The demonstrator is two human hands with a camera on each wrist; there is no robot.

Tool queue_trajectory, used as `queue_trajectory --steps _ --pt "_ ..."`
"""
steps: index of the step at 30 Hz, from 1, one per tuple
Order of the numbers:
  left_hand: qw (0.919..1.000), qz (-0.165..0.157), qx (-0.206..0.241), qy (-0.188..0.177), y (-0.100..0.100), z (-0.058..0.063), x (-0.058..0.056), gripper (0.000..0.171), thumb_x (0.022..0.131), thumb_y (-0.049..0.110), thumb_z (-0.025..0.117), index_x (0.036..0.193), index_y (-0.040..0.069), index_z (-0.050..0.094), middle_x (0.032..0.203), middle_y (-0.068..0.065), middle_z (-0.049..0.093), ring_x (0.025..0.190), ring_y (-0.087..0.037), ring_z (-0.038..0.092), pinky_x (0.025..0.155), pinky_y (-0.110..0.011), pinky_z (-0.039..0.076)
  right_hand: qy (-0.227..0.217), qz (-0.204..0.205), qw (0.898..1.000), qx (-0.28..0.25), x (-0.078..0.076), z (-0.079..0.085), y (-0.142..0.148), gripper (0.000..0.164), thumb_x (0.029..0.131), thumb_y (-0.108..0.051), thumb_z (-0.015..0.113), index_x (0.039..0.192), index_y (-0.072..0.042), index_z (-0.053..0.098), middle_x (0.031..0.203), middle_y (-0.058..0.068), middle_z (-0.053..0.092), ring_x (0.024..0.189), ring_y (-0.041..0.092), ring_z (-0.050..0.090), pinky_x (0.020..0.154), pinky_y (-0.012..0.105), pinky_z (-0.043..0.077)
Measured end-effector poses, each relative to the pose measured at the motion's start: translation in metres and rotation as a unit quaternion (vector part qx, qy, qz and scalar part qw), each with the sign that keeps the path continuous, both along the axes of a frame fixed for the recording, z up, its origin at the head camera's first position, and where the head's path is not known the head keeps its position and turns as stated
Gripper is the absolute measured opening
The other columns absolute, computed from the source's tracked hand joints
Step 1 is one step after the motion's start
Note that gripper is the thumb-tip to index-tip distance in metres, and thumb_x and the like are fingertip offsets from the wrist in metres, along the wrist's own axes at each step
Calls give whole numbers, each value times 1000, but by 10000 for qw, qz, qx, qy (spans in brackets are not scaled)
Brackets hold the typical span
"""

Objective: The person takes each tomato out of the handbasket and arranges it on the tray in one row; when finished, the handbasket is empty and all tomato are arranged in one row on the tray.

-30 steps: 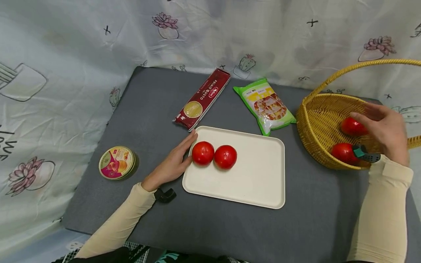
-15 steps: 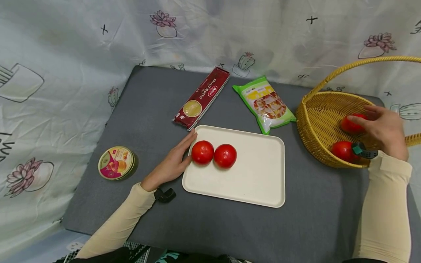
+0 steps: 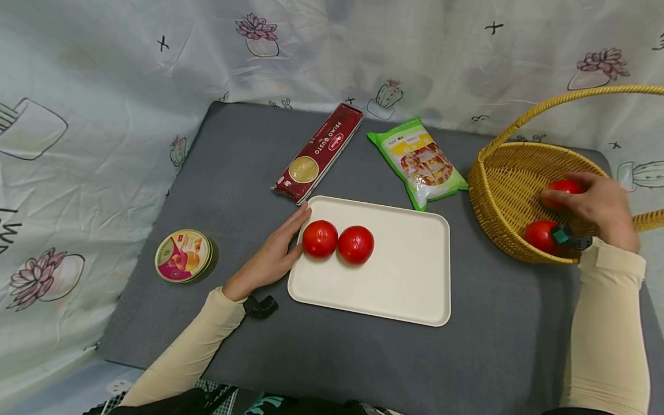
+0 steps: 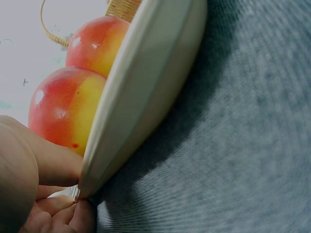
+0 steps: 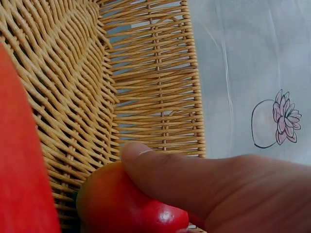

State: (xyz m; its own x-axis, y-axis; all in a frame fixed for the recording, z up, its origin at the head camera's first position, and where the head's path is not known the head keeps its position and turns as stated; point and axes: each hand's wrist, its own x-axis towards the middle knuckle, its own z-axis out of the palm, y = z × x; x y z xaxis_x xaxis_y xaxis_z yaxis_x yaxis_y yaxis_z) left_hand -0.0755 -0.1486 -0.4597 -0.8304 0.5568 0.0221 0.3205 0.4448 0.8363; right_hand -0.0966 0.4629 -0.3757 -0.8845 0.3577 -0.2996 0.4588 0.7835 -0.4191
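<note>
In the head view my right hand (image 3: pixel 604 207) reaches into the yellow wicker basket (image 3: pixel 485 202) and grips a red fruit (image 3: pixel 560 193). Its thumb (image 5: pixel 165 170) lies across this fruit in the right wrist view; the other fingers are mostly hidden. A second red fruit (image 3: pixel 540 236) sits in the basket beside it. My left hand (image 3: pixel 272 253) rests against the left edge of a cream tray (image 3: pixel 399 276), thumb and extended fingers touching the rim. Two round fruits (image 3: pixel 320 239) lie side by side on that tray; the left wrist view shows yellow on their lower sides.
Behind the tray lie a dark red PRIMO GUSTO packet (image 3: pixel 321 153) and a green-and-white snack bag (image 3: pixel 420 164). A round tin (image 3: pixel 183 255) stands on the left of the grey table (image 3: pixel 363 363). A patterned curtain (image 3: pixel 321 52) hangs at the back; the basket handle (image 3: pixel 560 104) arches high.
My right hand has moved slightly left and settled its fingers around the upper fruit in the basket. The left hand and the tray have stayed put.
</note>
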Motion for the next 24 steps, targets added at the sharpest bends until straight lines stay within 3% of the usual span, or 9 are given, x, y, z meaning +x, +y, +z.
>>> queue_trajectory --steps 5,17,24 --pt "10000 16 -36 -1 0 1 0 73 102 -6 62 167 0 29 177 -10 15 161 -26 20 128 -49 23 -123 125 9998 20 -1 2 -2 90 104 -53 60 159 12 32 147 45 35 123 62 35 95 74 39" --pt "10000 37 -9 -1 1 1 1 72 101 -9 61 166 -1 31 177 -13 17 161 -30 21 127 -51 22 -92 259 9994 196 -1 3 -5 87 103 -53 62 155 13 38 143 45 38 123 61 37 98 75 37" --pt "10000 33 -21 10 1 1 1 72 101 -8 62 166 -1 30 177 -12 16 161 -29 21 127 -51 23 137 258 9990 342 1 22 -22 89 103 -55 61 159 10 35 143 44 39 119 60 40 93 75 42"
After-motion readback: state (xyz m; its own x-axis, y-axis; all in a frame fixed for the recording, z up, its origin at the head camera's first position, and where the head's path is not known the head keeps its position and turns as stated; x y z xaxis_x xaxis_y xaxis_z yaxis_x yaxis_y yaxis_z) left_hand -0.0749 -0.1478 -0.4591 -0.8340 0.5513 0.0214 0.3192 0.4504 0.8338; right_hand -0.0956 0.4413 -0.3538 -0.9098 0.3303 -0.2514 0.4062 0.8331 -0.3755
